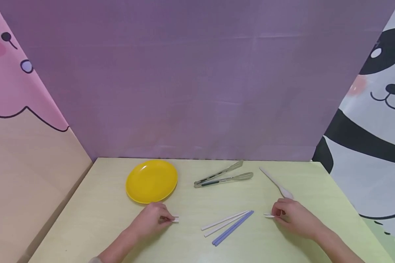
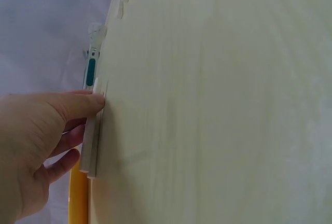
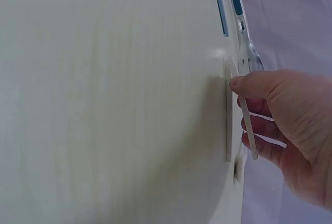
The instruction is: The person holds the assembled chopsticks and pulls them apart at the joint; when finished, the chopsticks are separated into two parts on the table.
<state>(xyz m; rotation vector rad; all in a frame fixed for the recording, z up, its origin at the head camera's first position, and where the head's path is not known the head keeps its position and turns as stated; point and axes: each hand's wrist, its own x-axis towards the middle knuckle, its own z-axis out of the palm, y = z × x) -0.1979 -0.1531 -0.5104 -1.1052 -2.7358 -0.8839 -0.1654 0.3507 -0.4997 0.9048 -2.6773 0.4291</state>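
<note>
My left hand (image 1: 153,219) pinches a pair of pale chopsticks (image 2: 91,146) between thumb and fingers, low over the table beneath the yellow plate (image 1: 151,181). At the right, my right hand (image 1: 293,215) pinches a pale chopstick (image 3: 249,130). A second pale stick (image 3: 229,120) lies close beside it in the right wrist view; whether the fingers grip that one too, I cannot tell. Between the hands, two white chopsticks (image 1: 224,220) and two purple chopsticks (image 1: 233,228) rest on the table, their far ends close together.
Metal tongs (image 1: 217,178) with dark grips lie spread at the back middle of the table (image 1: 95,219). A pale, long-handled utensil (image 1: 276,183) lies just beyond my right hand. A purple backdrop (image 1: 197,91) rises behind the table's far edge.
</note>
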